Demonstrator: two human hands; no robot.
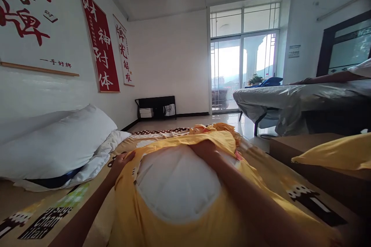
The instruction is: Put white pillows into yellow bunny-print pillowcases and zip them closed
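White walls close the room, with red-lettered scrolls (98,42) hung up past my left hand and a glass door (243,69) far ahead, well beyond both hands. Under my arms lies the bed (52,216), its sheet printed with black blocks and lettering.

My left hand (123,161) rests at the near left edge of the yellow cover (220,216), fingers curled onto the cloth; I cannot tell whether they pinch it or only press on it. My right hand (204,147) lies on top of the cover near its far end, palm down, fingers bent over the fabric. Whether it grips is hidden by the wrist.

The cover acts as a sleeve: a white pillow (176,183) sits inside it and shows through a round opening between my two hands, bulging upward. The bundle lies lengthwise away from me, its long axis running from my chest toward the door, and the far end is bunched up in folds just beyond my right hand.

Left of my left hand, well apart from it, a white duvet (58,142) is heaped against the wall, with a dark strip showing beneath it. To the right of my right arm a second yellow pillow (333,152) lies on a brown box (304,144). Farther off on that side stands a cot (290,100) draped in grey plastic, and another person's arm (330,77) rests along its top.
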